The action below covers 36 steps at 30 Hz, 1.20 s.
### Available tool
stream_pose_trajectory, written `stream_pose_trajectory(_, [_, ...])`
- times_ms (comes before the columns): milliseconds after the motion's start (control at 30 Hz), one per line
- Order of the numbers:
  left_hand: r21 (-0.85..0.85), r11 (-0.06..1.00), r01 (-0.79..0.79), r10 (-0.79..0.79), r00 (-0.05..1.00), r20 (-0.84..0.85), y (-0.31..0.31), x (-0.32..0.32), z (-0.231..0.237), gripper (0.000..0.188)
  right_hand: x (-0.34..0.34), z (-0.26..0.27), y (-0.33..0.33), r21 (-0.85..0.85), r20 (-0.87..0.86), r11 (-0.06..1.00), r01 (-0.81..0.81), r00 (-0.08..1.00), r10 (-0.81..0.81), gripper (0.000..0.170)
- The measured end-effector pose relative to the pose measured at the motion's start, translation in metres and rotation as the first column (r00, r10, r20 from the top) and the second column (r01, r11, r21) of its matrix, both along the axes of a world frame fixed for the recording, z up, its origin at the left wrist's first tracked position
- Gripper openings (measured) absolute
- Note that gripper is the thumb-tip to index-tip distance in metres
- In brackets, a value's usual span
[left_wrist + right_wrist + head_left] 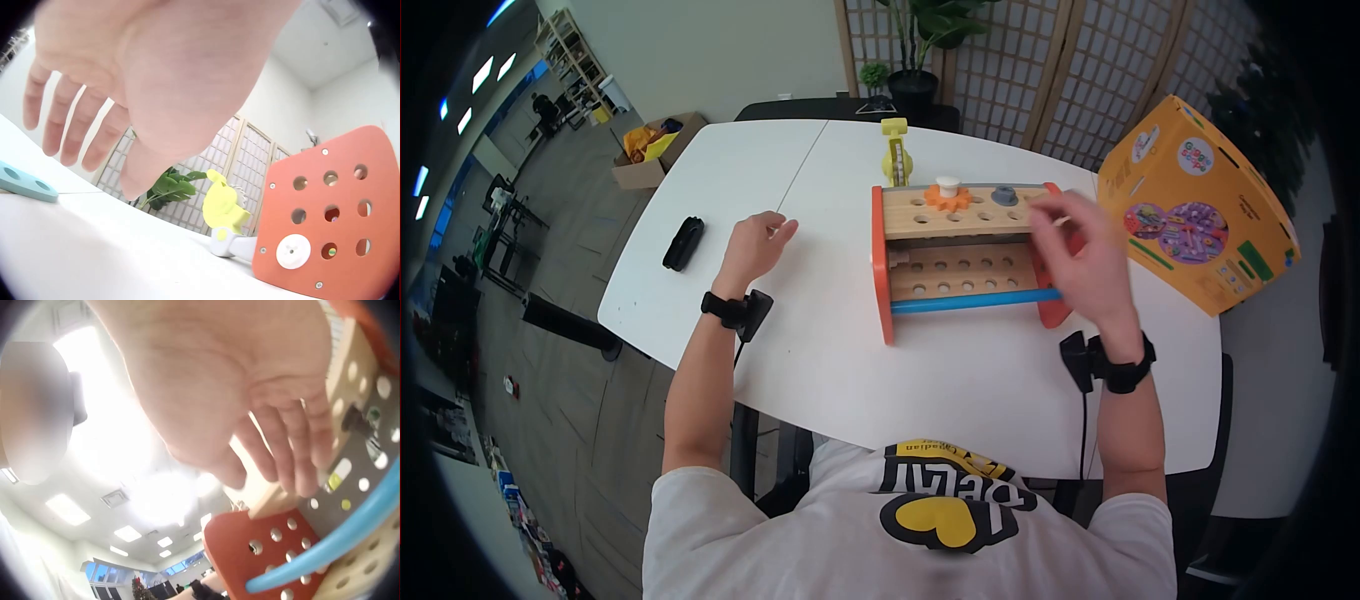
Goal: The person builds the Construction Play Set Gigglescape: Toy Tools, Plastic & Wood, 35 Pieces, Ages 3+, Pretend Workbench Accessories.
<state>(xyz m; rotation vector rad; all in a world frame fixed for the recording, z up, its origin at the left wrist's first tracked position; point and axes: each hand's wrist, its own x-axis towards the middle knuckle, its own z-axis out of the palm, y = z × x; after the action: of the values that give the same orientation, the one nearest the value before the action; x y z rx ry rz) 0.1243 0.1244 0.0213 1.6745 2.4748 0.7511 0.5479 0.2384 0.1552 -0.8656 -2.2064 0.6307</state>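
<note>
A toy workbench with red side panels (325,212), wooden perforated boards (912,222) and a blue bar (975,300) stands on the white table. On its top board are an orange gear (948,199) with a white knob, and a grey piece (1004,196). My right hand (1085,255) is over the bench's right end, fingers loosely bent, holding nothing visible; in the right wrist view the hand (250,394) hangs beside the boards. My left hand (752,250) hovers left of the bench, its fingers (81,119) relaxed and nothing in them.
Behind the bench stands a yellow-green toy (896,155). A black case (684,244) lies at the table's left. A large orange box (1200,210) stands at the right. Beyond the table are a cardboard box (640,175), potted plants and a lattice screen.
</note>
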Motion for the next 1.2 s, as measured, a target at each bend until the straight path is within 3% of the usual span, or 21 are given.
stream_pose_trajectory(33, [-0.047, 0.999, 0.013, -0.004, 0.982, 0.188, 0.0, 0.017, 0.013, 0.05, 0.011, 0.001, 0.016, 0.127, -0.078, 0.986, 0.106, 0.992, -0.096, 0.034])
stream_pose_trajectory(67, [-0.091, 0.995, 0.035, 0.002, 0.929, 0.369, 0.001, 0.033, 0.023, 0.055, 0.022, -0.001, 0.034, 0.089, -0.019, 0.976, 0.198, 0.98, -0.197, 0.041])
stream_pose_trajectory(100, [-0.074, 0.99, 0.122, -0.076, 0.893, 0.444, 0.002, 0.045, 0.026, 0.072, 0.033, -0.004, 0.052, 0.061, 0.043, 0.955, 0.291, 0.955, -0.294, 0.048])
stream_pose_trajectory(167, [-0.046, 0.985, 0.167, -0.105, 0.787, 0.608, 0.004, 0.078, 0.037, 0.077, 0.05, -0.021, 0.085, -0.346, 0.101, 0.91, 0.23, 0.973, -0.208, 0.06])
stream_pose_trajectory(233, [-0.013, 0.976, 0.216, -0.148, 0.709, 0.69, 0.009, 0.104, 0.045, 0.082, 0.049, -0.011, 0.085, -0.659, 0.21, 0.722, 0.208, 0.974, -0.088, 0.073])
stream_pose_trajectory(333, [-0.001, 0.969, 0.249, -0.177, 0.693, 0.699, 0.016, 0.121, 0.054, 0.088, 0.045, -0.046, 0.099, -0.777, -0.131, 0.62, -0.109, 0.991, 0.01, 0.061])
stream_pose_trajectory(433, [0.023, 0.983, 0.182, -0.146, 0.697, 0.702, 0.019, 0.129, 0.066, 0.082, 0.043, -0.048, 0.101, -0.773, -0.195, 0.612, -0.165, 0.981, 0.019, 0.053])
stream_pose_trajectory(533, [-0.033, 0.982, 0.184, -0.125, 0.779, 0.615, 0.023, 0.126, 0.083, 0.075, 0.045, -0.056, 0.111, -0.75, -0.255, 0.619, -0.235, 0.965, 0.058, 0.052])
stream_pose_trajectory(600, [0.052, 0.977, 0.206, -0.193, 0.758, 0.623, 0.022, 0.125, 0.091, 0.066, 0.048, -0.054, 0.11, -0.724, -0.297, 0.631, -0.278, 0.952, 0.078, 0.052])
stream_pose_trajectory(700, [0.189, 0.948, 0.258, -0.318, 0.701, 0.639, 0.02, 0.124, 0.091, 0.055, 0.049, -0.049, 0.1, -0.625, -0.43, 0.684, -0.377, 0.897, 0.102, 0.062])
stream_pose_trajectory(833, [0.358, 0.876, 0.322, -0.477, 0.679, 0.558, 0.024, 0.119, 0.076, 0.056, 0.05, -0.072, 0.102, -0.493, -0.529, 0.753, -0.435, 0.837, 0.138, 0.082])
stream_pose_trajectory(1067, [0.378, 0.854, 0.359, -0.516, 0.686, 0.513, 0.021, 0.118, 0.055, 0.056, 0.052, -0.088, 0.091, -0.492, -0.529, 0.762, -0.421, 0.84, 0.122, 0.098])
stream_pose_trajectory(1200, [0.339, 0.849, 0.406, -0.521, 0.754, 0.401, 0.017, 0.111, 0.053, 0.053, 0.056, -0.092, 0.086, -0.491, -0.462, 0.787, -0.374, 0.877, 0.128, 0.1])
